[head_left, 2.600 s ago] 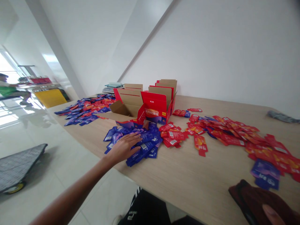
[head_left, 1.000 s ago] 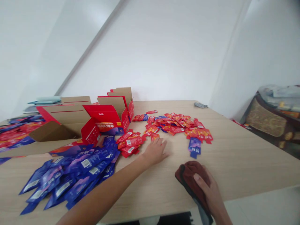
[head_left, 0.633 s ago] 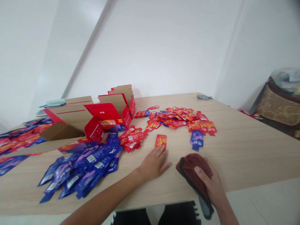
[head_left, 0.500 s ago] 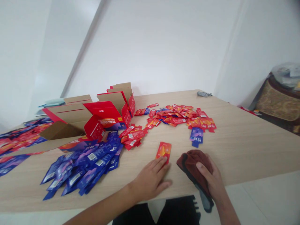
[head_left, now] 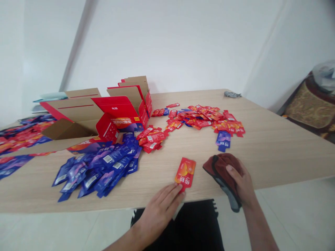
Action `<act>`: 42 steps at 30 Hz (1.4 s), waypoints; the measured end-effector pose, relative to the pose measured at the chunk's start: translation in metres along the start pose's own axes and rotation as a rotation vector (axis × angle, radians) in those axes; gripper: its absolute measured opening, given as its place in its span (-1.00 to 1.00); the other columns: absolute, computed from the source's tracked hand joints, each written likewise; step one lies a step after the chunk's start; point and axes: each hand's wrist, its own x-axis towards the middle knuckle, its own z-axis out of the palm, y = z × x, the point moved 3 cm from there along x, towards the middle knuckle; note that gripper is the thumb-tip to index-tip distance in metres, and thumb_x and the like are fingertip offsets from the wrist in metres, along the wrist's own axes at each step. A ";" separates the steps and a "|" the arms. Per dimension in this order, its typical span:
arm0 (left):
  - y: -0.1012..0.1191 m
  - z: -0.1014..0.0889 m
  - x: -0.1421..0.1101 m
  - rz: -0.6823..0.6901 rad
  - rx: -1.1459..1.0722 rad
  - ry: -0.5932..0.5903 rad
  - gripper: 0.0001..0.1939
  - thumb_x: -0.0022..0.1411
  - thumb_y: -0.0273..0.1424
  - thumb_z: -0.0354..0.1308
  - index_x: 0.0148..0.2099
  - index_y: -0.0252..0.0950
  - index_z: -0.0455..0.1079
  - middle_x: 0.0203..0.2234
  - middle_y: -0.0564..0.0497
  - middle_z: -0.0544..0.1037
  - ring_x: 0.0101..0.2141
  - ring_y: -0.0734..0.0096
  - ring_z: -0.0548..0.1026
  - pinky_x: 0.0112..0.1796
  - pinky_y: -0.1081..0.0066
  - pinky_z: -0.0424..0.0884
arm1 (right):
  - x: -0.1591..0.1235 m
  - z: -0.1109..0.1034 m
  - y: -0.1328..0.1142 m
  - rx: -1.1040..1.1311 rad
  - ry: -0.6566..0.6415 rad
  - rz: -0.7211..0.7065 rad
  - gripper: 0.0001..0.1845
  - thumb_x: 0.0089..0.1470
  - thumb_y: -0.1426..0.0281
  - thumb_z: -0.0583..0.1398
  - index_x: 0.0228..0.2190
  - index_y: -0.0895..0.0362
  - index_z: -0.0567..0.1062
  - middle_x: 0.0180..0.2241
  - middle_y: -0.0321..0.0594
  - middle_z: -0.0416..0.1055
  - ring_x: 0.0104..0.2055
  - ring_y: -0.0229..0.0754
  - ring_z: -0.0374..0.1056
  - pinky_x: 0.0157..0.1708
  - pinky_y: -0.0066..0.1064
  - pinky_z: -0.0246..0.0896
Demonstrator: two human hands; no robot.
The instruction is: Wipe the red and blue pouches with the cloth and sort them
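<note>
A red and orange sachet (head_left: 186,171) lies flat on the table near its front edge. My left hand (head_left: 163,209) reaches over the edge, fingers stretched out, with the fingertips touching the sachet's near end. In my right hand (head_left: 243,181) is a folded brown cloth (head_left: 222,165) with a dark grey border, the thumb on top of it. The cloth is just right of the sachet, and a grey corner hangs down past the table edge. Beyond the cloth lies a blue sachet (head_left: 223,140), next to red ones.
Blue sachets (head_left: 104,170) are heaped at the left, a smaller red pile (head_left: 153,137) beside them. Open red cartons (head_left: 123,108) stand behind. More red and blue sachets (head_left: 201,116) spread across the table's (head_left: 274,146) middle. A grey crumpled item (head_left: 232,94) lies at the far corner.
My left hand has drawn back toward me along the sachet, uncovering more of its printed face. My right hand still holds the cloth. The camera view has tilted down slightly.
</note>
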 end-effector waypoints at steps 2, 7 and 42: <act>0.002 -0.001 -0.001 0.027 -0.009 0.023 -0.53 0.53 -0.56 -0.07 0.40 -0.34 0.25 0.35 -0.10 0.34 0.34 0.20 0.29 0.30 0.17 0.35 | 0.002 0.002 -0.002 -0.070 0.029 -0.011 -0.36 -0.04 -0.01 0.42 0.00 0.07 0.54 -0.06 -0.12 0.58 -0.09 0.02 0.51 -0.15 -0.26 0.42; 0.003 -0.007 -0.001 0.096 -0.049 0.075 -0.55 0.53 -0.58 -0.09 0.39 -0.40 0.27 0.32 -0.09 0.38 0.34 0.26 0.29 0.32 0.23 0.31 | -0.002 0.025 -0.028 -0.397 0.102 -0.126 -0.39 -0.03 -0.05 0.41 -0.09 0.09 0.50 -0.20 -0.17 0.58 -0.21 -0.02 0.49 -0.22 -0.26 0.38; 0.001 -0.006 0.001 0.076 -0.108 0.166 -0.54 0.52 -0.62 -0.18 0.31 -0.41 0.36 0.24 -0.10 0.48 0.22 0.26 0.46 0.17 0.27 0.49 | 0.050 0.106 -0.027 -1.110 -0.406 -0.675 -0.69 0.21 0.18 0.29 -0.08 0.04 0.45 -0.16 -0.11 0.51 -0.08 0.07 0.43 -0.11 -0.16 0.35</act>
